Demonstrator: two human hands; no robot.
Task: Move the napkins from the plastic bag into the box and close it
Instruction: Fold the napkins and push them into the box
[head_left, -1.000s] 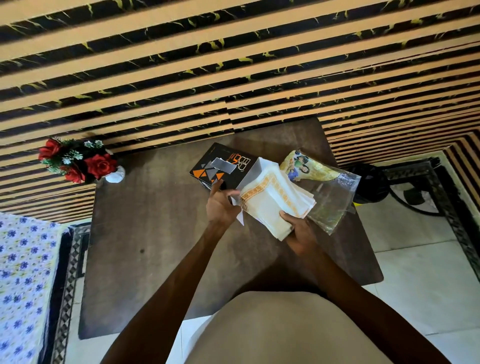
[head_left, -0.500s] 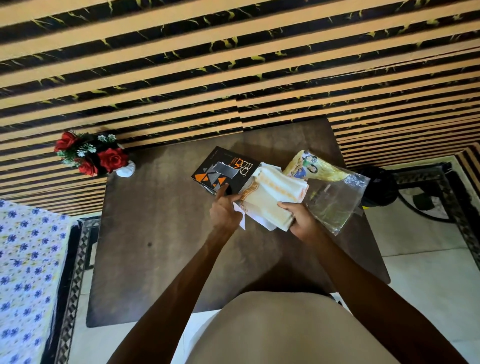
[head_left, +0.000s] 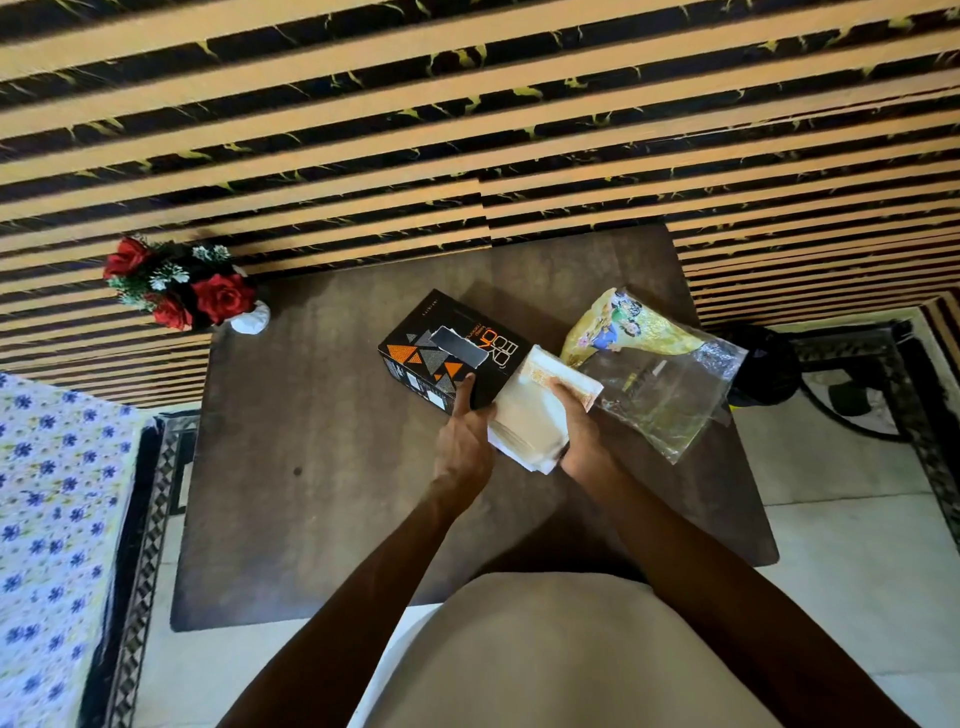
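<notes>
Left hand (head_left: 464, 441) gripping the near end of the box (head_left: 453, 354), thumb up its side, napkins (head_left: 535, 413) pressed between it and right hand (head_left: 582, 434), seemingly at the box's open end, bag (head_left: 655, 376) lying just right.

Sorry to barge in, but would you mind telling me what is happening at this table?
A person is loading a stack of napkins into a black box on the brown table. The right hand grips the stack at the box's end, while the left hand steadies the box. The plastic bag lies beside them.
</notes>
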